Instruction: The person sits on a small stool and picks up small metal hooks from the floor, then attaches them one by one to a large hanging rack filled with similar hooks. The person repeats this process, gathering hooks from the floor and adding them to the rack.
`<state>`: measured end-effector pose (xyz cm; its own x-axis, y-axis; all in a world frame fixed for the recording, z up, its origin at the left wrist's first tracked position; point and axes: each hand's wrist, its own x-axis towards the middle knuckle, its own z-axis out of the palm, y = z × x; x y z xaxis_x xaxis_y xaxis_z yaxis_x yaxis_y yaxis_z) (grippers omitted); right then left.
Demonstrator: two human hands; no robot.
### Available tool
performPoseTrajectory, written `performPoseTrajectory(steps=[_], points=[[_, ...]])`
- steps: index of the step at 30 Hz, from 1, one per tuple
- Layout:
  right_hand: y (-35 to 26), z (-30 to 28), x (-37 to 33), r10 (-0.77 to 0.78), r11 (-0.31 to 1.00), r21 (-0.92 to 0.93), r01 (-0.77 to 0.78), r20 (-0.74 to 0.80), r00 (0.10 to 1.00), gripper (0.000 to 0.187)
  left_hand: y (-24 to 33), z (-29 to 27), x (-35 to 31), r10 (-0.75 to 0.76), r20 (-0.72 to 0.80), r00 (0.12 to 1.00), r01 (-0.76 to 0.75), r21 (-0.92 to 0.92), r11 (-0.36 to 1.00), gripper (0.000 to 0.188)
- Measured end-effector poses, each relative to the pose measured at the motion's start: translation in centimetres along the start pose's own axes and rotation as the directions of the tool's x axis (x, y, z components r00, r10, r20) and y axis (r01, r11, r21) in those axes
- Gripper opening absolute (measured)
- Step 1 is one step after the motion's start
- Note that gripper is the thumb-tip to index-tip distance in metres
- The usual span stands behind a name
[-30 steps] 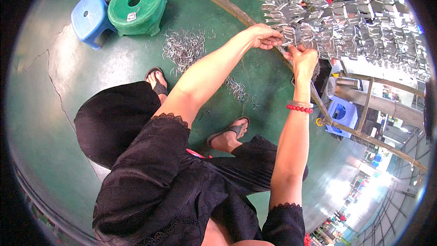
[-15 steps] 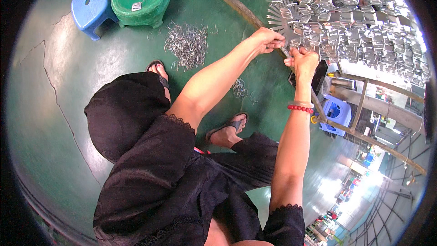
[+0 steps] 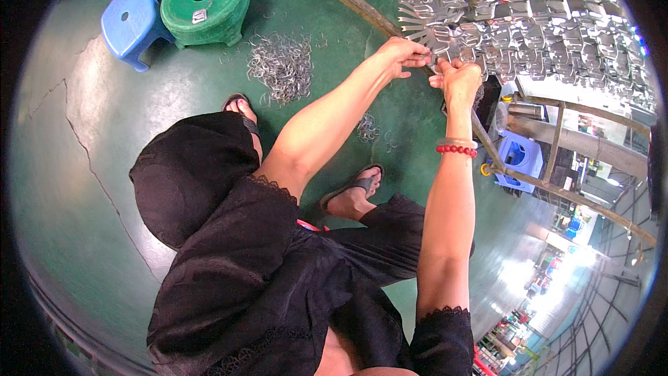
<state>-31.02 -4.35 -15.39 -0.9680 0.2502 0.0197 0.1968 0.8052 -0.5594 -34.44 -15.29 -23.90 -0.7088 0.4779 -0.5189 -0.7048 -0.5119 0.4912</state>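
Rows of thin, shiny bent metal pieces (image 3: pixel 529 49) hang or lie linked together at the upper right. Both hands are at the near left corner of these rows, close to each other. My left hand (image 3: pixel 405 54) has its thumb and fingers pinched together beside the wooden bar; what they hold is too small to make out. My right hand (image 3: pixel 460 82), below a red bead bracelet (image 3: pixel 457 150), has its fingers curled closed against the lowest metal pieces. Whatever lies inside its grip is hidden.
A wooden bar (image 3: pixel 341 1) runs past the hands, part of a frame. Loose metal hooks (image 3: pixel 282 66) lie heaped on the green floor, with a smaller heap (image 3: pixel 368 129) nearer. A green stool (image 3: pixel 226 10) and a blue stool (image 3: pixel 132 28) stand left; a purple-blue stool (image 3: pixel 518 160) stands right.
The whole view has shifted slightly. My hands stay at the same corner of the metal rows, with the fingers of the left hand moved a little apart from the right.
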Motion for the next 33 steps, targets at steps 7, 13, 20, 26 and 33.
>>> performPoseTrajectory(steps=[7, 13, 20, 26, 33], points=[[0.1, 0.2, -0.1, 0.033, 0.994, 0.105, -0.03, -0.018, 0.999, 0.015, 0.0, -0.3, 0.4, 0.012, 0.023, 1.0, -0.012, -0.001, 1.0, 0.011], [-1.0, 0.0, -1.1, 0.029, 0.999, 0.023, -0.027, -0.072, 0.997, 0.018, -0.5, -0.4, 0.1, 0.066, 0.041, 0.997, -0.067, 0.012, 0.998, 0.013], [-1.3, -0.4, -1.8, 0.002, 0.993, 0.122, 0.004, -0.049, 0.999, 0.023, -0.5, -0.7, 0.2, 0.093, 0.085, 0.992, -0.096, 0.027, 0.995, 0.014], [0.0, -1.4, -3.5, -0.037, 0.982, 0.181, 0.047, -0.057, 0.998, 0.028, -0.2, -0.9, 0.5, 0.026, 0.152, 0.988, -0.023, -0.021, 1.0, 0.012], [5.3, -2.1, -8.2, 0.046, 0.921, 0.384, -0.06, 0.044, 0.998, 0.031, 0.2, -0.7, 0.7, 0.132, 0.362, 0.923, -0.042, -0.245, 0.969, 0.036]])
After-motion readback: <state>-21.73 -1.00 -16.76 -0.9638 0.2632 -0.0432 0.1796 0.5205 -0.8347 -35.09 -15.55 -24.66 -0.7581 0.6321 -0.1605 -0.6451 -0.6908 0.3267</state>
